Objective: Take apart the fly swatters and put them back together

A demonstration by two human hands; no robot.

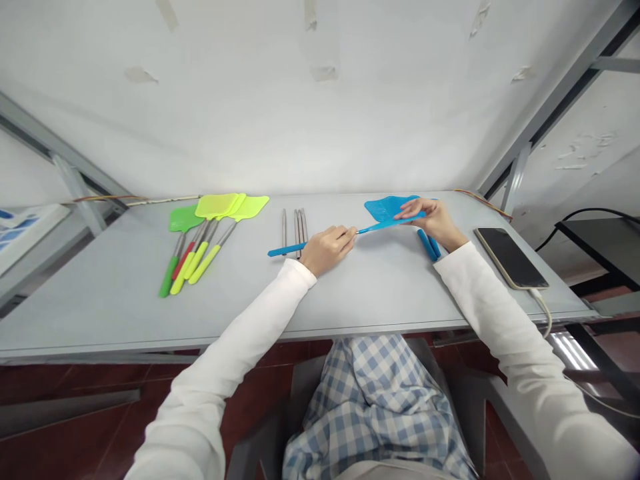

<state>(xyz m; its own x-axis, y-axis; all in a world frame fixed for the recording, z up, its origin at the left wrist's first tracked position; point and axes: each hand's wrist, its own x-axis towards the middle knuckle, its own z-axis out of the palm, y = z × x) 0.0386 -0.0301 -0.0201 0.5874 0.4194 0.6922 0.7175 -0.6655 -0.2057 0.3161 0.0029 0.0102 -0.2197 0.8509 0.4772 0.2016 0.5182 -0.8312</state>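
Observation:
My left hand (329, 249) is closed around the shaft of a blue fly swatter (375, 227), held level above the table. Its blue handle (286, 250) sticks out to the left of that hand. At the other end, my right hand (431, 219) grips the swatter's blue head between thumb and fingers. Behind it on the table lie more blue swatter heads (385, 208), partly covered by the held one. Blue handles (429, 245) rest below my right hand. Several thin metal rods (299, 227) lie just left of my left hand.
Several assembled fly swatters (200, 243) with green and yellow heads lie at the left of the grey table (240, 300). A phone (511, 258) with a white cable lies at the right. A white wall (280, 120) and metal frame posts (515, 177) stand behind and beside the table.

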